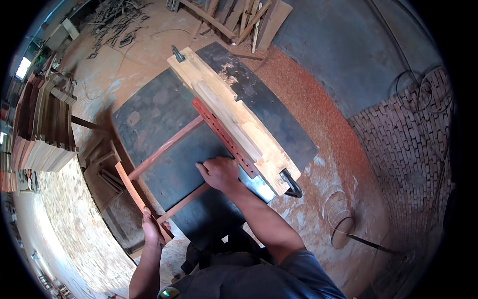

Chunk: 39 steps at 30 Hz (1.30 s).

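A reddish wooden frame lies on a dark tabletop (144, 114). It has a rail with a row of holes (222, 135), an upper crossbar (167, 146), a lower crossbar (185, 202) and a slightly curved outer rail (130, 186) at the left. My left hand (151, 229) is closed around the near end of the outer rail, by its joint with the lower crossbar. Curled over the lower crossbar, close to the holed rail, my right hand (220, 173) hides that joint. The holed rail lies along a pale wooden board (249, 124) on the tabletop.
Black clamps (290, 183) grip both ends of the pale board. Stacked wooden parts (42, 127) stand at the left, scrap timber (244, 22) at the back. Sawdust (303, 94) covers floor beside the table; bricks (408, 119) are stacked at the right.
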Each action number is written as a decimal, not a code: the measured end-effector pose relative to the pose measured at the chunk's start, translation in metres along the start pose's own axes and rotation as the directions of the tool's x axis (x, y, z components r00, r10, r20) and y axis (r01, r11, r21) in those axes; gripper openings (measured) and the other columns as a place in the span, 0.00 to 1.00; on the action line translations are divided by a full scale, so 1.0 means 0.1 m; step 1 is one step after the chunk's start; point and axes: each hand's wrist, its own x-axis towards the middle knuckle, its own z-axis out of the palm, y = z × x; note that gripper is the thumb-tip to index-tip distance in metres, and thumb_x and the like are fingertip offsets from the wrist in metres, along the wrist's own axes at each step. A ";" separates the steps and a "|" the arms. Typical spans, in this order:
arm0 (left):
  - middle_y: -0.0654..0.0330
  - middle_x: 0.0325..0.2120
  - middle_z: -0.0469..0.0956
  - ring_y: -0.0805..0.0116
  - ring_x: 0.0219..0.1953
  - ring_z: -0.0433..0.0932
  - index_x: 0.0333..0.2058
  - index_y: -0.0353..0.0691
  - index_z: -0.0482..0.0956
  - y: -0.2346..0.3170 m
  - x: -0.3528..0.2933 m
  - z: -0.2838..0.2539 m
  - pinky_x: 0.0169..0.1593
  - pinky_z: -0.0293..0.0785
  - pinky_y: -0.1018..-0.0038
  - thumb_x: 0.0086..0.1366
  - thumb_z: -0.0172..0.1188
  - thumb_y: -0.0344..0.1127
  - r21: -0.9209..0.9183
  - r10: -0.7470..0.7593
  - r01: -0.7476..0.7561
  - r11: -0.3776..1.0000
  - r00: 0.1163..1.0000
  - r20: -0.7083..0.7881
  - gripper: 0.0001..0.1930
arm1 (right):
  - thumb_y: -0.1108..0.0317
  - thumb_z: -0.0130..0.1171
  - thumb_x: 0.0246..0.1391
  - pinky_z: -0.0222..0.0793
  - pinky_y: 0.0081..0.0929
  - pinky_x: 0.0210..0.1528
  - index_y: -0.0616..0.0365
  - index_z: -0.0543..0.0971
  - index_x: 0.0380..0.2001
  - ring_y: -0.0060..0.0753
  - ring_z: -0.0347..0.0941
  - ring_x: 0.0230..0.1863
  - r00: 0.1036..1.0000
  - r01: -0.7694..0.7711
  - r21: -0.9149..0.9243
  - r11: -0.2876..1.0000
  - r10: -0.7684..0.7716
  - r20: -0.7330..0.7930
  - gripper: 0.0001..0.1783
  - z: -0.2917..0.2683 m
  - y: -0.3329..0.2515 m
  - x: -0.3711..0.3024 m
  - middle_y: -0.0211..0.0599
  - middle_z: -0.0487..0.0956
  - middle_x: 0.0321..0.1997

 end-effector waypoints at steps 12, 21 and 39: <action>0.56 0.18 0.72 0.64 0.14 0.72 0.44 0.43 0.64 0.35 0.17 0.13 0.18 0.72 0.69 0.70 0.45 0.66 0.010 0.065 -0.064 0.998 0.997 -0.032 0.28 | 0.57 0.69 0.46 0.64 0.38 0.17 0.49 0.71 0.09 0.38 0.73 0.16 0.997 0.020 0.012 1.000 -0.019 -0.069 0.21 0.31 0.02 0.31 0.32 0.73 0.12; 0.57 0.22 0.73 0.65 0.15 0.71 0.41 0.48 0.65 0.68 0.46 0.14 0.18 0.70 0.70 0.68 0.48 0.67 0.002 0.065 -0.065 0.998 0.998 -0.009 0.26 | 0.54 0.64 0.53 0.70 0.42 0.24 0.50 0.75 0.12 0.40 0.77 0.22 0.991 -0.088 -0.012 0.996 0.089 0.103 0.20 0.44 -0.04 0.65 0.33 0.78 0.17; 0.58 0.22 0.76 0.67 0.15 0.71 0.39 0.44 0.71 1.19 0.77 0.28 0.17 0.70 0.72 0.71 0.45 0.64 0.036 0.137 -0.136 0.990 0.991 -0.006 0.26 | 0.54 0.63 0.52 0.72 0.42 0.27 0.50 0.78 0.14 0.40 0.79 0.24 0.995 -0.069 0.035 0.997 0.066 0.081 0.18 0.78 -0.04 1.14 0.35 0.80 0.19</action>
